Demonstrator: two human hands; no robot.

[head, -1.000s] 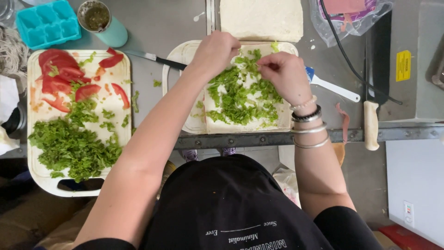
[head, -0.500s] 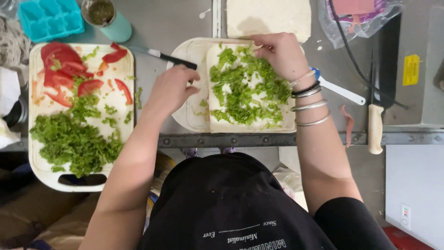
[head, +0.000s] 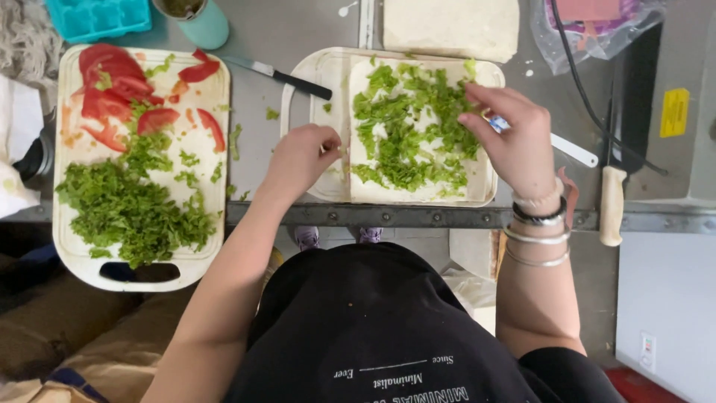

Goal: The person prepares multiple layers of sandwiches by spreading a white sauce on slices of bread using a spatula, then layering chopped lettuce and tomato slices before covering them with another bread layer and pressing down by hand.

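A pale flatbread [head: 358, 175] lies on a white cutting board [head: 313, 75] in the middle, covered with chopped green lettuce [head: 406, 142]. My left hand [head: 302, 157] rests at the flatbread's left edge with its fingers curled in, and I see nothing in it. My right hand [head: 507, 134], with bracelets on the wrist, is over the right side of the lettuce, fingers spread and fingertips touching the greens.
A second white board [head: 190, 269] at the left holds tomato slices [head: 112, 82] and a lettuce heap [head: 127, 209]. A black-handled knife [head: 287, 77] lies between the boards. Behind are a teal cup [head: 201, 22], a blue ice tray [head: 97, 15] and more flatbread [head: 447, 26]. A pale-handled knife [head: 611, 205] lies at the right.
My left hand has drawn back from the far side of the board to the flatbread's left edge. My right hand has shifted from the far edge to the right side of the lettuce.
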